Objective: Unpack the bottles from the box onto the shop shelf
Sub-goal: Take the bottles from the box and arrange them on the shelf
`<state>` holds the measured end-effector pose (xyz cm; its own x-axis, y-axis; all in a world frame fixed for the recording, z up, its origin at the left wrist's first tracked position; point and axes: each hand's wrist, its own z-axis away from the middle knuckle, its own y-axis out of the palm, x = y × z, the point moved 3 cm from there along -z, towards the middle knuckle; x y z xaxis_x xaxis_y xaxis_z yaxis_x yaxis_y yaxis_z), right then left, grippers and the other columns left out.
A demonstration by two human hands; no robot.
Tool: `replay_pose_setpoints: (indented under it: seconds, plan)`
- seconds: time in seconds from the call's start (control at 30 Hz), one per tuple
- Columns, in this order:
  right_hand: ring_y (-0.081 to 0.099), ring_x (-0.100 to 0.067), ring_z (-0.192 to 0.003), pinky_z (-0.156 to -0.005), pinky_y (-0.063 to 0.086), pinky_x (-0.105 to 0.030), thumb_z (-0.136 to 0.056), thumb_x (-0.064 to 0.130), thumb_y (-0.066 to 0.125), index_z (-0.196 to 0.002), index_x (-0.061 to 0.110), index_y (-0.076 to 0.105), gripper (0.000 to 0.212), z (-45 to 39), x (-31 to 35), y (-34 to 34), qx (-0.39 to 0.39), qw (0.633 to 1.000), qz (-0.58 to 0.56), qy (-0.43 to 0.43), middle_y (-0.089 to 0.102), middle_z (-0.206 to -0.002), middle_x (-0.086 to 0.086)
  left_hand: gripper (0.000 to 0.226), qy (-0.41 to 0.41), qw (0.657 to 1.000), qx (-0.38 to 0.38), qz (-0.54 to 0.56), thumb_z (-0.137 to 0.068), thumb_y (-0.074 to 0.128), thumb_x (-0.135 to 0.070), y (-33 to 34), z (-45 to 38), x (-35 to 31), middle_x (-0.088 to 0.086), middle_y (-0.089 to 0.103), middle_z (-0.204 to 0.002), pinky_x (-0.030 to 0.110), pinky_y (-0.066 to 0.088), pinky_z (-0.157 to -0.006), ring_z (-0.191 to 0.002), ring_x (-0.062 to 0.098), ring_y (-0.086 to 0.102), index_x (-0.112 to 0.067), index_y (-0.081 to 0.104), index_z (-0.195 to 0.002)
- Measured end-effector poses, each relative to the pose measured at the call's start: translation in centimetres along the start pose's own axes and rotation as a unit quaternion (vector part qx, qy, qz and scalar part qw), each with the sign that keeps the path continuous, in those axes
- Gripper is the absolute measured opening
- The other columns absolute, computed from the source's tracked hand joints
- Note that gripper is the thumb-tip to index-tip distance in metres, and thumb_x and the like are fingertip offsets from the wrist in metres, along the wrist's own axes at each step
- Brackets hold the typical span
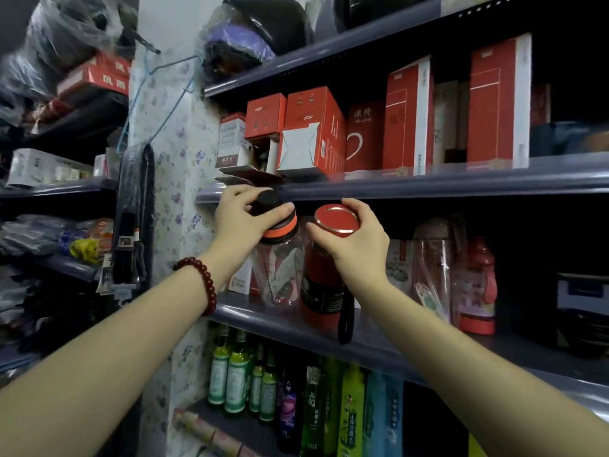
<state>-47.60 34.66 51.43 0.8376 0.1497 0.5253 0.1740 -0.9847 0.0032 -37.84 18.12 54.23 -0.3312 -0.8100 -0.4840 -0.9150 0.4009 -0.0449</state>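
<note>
Grey shelf rack fills frame, three tiers in view. Red cartons lined along upper tier, 12 to 2 o'clock. Green bottles and bright pouches on lowest tier, 6 o'clock. Flowered pillar at 10 o'clock, hanger and black straps hung on it. Middle tier, centre: clear bottle with black-and-orange lid, standing on shelf, touching or just beside red bottle at its 3 o'clock, black strap dangling over shelf edge. More clear and red bottles farther at 3 o'clock. Left hand, bead bracelet on wrist, fingers curled round clear bottle's lid from above. Right hand gripping red bottle just under its red cap, thumb at 9 o'clock side.
</note>
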Motion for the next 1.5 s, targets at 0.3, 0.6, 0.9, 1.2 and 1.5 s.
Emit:
replay_pose_setpoints:
  seconds: [0.3, 0.6, 0.9, 1.2, 1.5]
  plan:
    - [0.049, -0.002, -0.106, -0.091, 0.033, -0.016, -0.067, 0.041, 0.082, -0.124, 0.026, 0.054, 0.065, -1.0, -2.2, -1.3, -0.031, 0.999, 0.015, 0.008, 0.057, -0.121, 0.011, 0.029, -0.022, 1.0, -0.006, 0.013, -0.069, 0.081, -0.034, 3.3, 1.0, 0.5, -0.008, 0.047, -0.112, -0.005, 0.033, -0.077, -0.095, -0.007, 0.049, -0.027, 0.069, -0.093]
    - [0.055, -0.008, -0.106, -0.096, 0.041, -0.024, -0.063, 0.042, 0.084, -0.12, 0.023, 0.058, 0.065, -3.1, -4.8, -1.7, -0.002, 0.998, 0.041, 0.045, 0.062, -0.116, 0.006, 0.032, -0.03, 0.998, 0.054, -0.005, -0.067, 0.082, -0.039, 6.8, -1.0, 1.4, -0.001, 0.053, -0.112, 0.014, 0.036, -0.089, -0.106, 0.008, 0.052, -0.025, 0.073, -0.094]
    - [0.06, -0.013, -0.109, -0.096, 0.049, -0.031, -0.058, 0.043, 0.086, -0.115, 0.022, 0.059, 0.066, -5.6, -7.4, -1.2, 0.011, 0.995, 0.012, 0.1, 0.066, -0.11, 0.006, 0.045, -0.05, 0.998, 0.033, 0.001, -0.061, 0.083, -0.044, 8.4, -2.4, 2.7, 0.002, 0.056, -0.104, 0.017, 0.039, -0.074, -0.095, 0.012, 0.055, -0.024, 0.057, -0.091]
    - [0.058, -0.018, -0.113, -0.086, 0.041, -0.023, -0.056, 0.051, 0.086, -0.123, 0.018, 0.051, 0.083, -6.0, -8.3, -0.9, 0.019, 0.991, -0.009, 0.129, 0.063, -0.121, 0.001, 0.056, -0.105, 0.991, -0.023, 0.079, -0.064, 0.082, -0.046, 9.0, -1.9, 4.6, 0.006, 0.052, -0.119, 0.024, 0.039, -0.088, -0.11, 0.017, 0.051, -0.021, 0.048, -0.102]
    - [0.061, -0.015, -0.11, -0.1, 0.048, -0.037, -0.057, 0.048, 0.085, -0.126, 0.03, 0.049, 0.08, -5.3, -10.1, 0.3, 0.043, 0.994, -0.032, 0.099, 0.064, -0.114, 0.008, 0.048, -0.076, 0.982, 0.054, 0.164, -0.074, 0.077, -0.033, 9.3, -0.4, 5.8, -0.006, 0.056, -0.127, 0.02, 0.038, -0.096, -0.122, 0.011, 0.049, -0.037, 0.054, -0.116]
